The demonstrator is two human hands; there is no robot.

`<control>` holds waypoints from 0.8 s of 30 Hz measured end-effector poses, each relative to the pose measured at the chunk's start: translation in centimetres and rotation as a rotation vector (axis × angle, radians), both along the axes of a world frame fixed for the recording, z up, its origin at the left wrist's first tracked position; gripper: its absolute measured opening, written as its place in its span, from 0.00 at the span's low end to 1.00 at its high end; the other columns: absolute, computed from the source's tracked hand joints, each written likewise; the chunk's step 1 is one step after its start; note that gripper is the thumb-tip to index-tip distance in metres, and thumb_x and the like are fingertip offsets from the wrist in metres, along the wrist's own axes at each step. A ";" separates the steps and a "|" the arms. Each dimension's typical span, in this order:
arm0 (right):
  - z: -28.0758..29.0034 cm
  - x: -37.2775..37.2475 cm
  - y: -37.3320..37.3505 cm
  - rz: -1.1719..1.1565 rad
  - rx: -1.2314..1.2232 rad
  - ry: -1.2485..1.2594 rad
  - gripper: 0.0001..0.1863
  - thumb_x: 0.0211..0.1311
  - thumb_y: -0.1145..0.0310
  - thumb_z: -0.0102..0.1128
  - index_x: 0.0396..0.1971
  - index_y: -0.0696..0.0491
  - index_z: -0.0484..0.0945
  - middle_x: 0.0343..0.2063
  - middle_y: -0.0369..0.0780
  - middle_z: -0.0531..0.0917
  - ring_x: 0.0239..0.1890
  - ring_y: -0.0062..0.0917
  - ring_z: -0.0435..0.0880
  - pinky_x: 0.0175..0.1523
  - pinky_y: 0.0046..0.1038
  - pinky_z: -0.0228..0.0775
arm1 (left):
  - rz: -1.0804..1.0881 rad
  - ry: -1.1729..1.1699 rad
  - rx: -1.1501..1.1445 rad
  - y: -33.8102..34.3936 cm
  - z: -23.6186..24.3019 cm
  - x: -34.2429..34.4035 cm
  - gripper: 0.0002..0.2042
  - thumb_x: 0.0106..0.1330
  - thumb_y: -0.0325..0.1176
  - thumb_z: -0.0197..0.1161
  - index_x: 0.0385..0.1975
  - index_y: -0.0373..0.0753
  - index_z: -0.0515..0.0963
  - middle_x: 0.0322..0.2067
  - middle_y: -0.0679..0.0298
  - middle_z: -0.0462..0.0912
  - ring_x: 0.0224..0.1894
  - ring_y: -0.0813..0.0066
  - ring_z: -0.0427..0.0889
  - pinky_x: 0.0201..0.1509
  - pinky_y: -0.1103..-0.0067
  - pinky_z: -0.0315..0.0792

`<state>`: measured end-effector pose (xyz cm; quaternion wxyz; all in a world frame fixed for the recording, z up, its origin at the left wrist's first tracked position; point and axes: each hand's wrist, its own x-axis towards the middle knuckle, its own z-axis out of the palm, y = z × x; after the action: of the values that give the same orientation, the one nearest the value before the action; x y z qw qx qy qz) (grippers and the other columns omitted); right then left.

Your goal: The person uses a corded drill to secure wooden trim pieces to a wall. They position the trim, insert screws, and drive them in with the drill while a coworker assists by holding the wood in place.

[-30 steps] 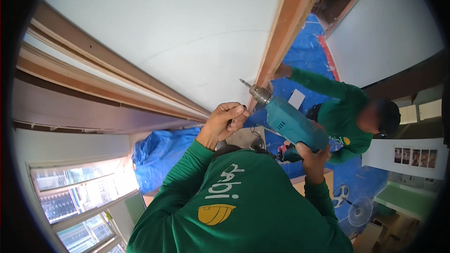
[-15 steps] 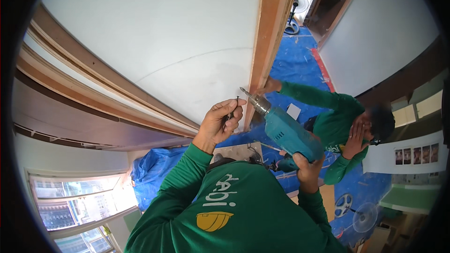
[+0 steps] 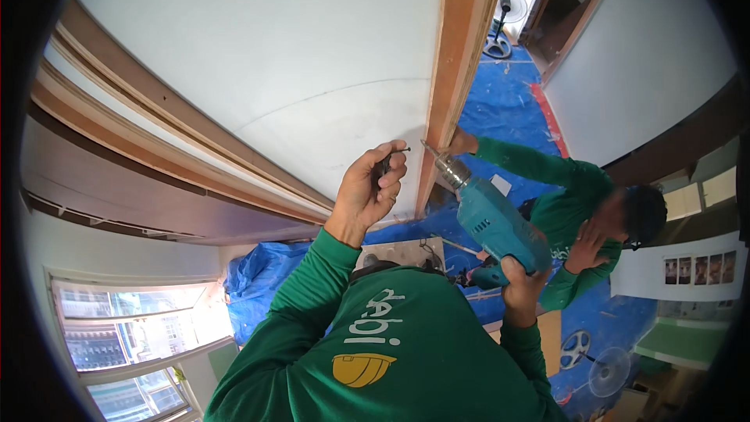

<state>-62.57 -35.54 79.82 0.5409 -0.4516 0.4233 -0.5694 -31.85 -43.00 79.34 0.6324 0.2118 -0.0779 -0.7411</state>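
Note:
My left hand (image 3: 367,191) is raised in front of the white panel (image 3: 312,47), its fingers closed. A dark screw (image 3: 403,150) pokes out between thumb and fingertips, and more dark screws (image 3: 381,166) appear bunched in the palm. My right hand (image 3: 522,287) grips the handle of a teal power drill (image 3: 504,227). The drill points up and left, its bit (image 3: 428,148) close to the wooden edge strip (image 3: 451,55) and a little right of the screw, apart from it. Whether the bit touches the wood I cannot tell.
A co-worker in a green sleeve (image 3: 523,158) stands at the right, one hand (image 3: 463,142) on the wooden strip, the other near the head. Blue sheeting (image 3: 500,101) covers the floor. Fans (image 3: 609,371) stand at the lower right and far back. Windows (image 3: 141,336) are at the left.
My left fingers have turned the screw from upright to nearly level, pointing sideways. The drill sits slightly farther right in the picture, as the whole view has shifted a little.

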 end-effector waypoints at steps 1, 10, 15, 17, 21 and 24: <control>-0.2 -0.1 0.0 0.007 0.013 -0.011 0.35 0.50 0.77 0.62 0.63 0.66 0.69 0.51 0.50 0.83 0.45 0.41 0.91 0.48 0.42 0.91 | 0.000 0.008 -0.013 0.1 0.2 -0.1 0.12 0.76 0.30 0.60 0.52 0.30 0.76 0.32 0.64 0.73 0.25 0.84 0.65 0.16 0.88 0.55; 0.2 -0.5 -0.6 0.025 -0.030 -0.044 0.36 0.49 0.75 0.64 0.62 0.67 0.69 0.50 0.51 0.83 0.43 0.40 0.91 0.48 0.42 0.91 | 0.033 -0.065 0.020 -0.6 0.9 -0.3 0.13 0.79 0.37 0.63 0.51 0.33 0.79 0.28 0.68 0.75 0.21 0.87 0.64 0.15 0.88 0.54; 0.0 -0.8 -0.5 0.072 -0.021 -0.030 0.35 0.49 0.74 0.65 0.61 0.66 0.72 0.51 0.51 0.85 0.43 0.37 0.92 0.49 0.37 0.87 | 0.077 -0.115 0.022 -1.7 1.9 -1.7 0.14 0.79 0.43 0.63 0.44 0.37 0.80 0.26 0.69 0.78 0.18 0.87 0.64 0.14 0.88 0.54; -2.3 -1.8 -1.0 0.057 -0.163 0.136 0.35 0.51 0.74 0.61 0.62 0.68 0.69 0.44 0.52 0.86 0.37 0.37 0.91 0.46 0.37 0.87 | 0.094 -0.146 -0.010 -1.8 2.5 -2.1 0.15 0.79 0.44 0.63 0.41 0.37 0.80 0.27 0.69 0.78 0.18 0.87 0.64 0.13 0.88 0.54; -2.3 -1.7 -0.7 0.037 -0.164 0.133 0.32 0.51 0.73 0.62 0.59 0.68 0.73 0.46 0.51 0.86 0.39 0.35 0.91 0.49 0.36 0.85 | 0.092 -0.186 -0.041 -2.0 3.6 -2.6 0.15 0.79 0.45 0.63 0.40 0.37 0.80 0.26 0.69 0.79 0.17 0.87 0.64 0.13 0.88 0.55; -0.7 -1.0 -0.8 0.028 -0.111 0.049 0.29 0.51 0.74 0.66 0.56 0.67 0.79 0.51 0.49 0.86 0.44 0.33 0.91 0.53 0.35 0.83 | 0.040 -0.195 -0.050 -1.7 3.7 -2.5 0.14 0.80 0.44 0.62 0.39 0.37 0.80 0.26 0.68 0.79 0.17 0.86 0.64 0.13 0.88 0.55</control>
<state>-63.56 -36.32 79.12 0.5125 -0.5005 0.3979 -0.5732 -34.37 -44.73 83.01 0.6416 0.2686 -0.1530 -0.7020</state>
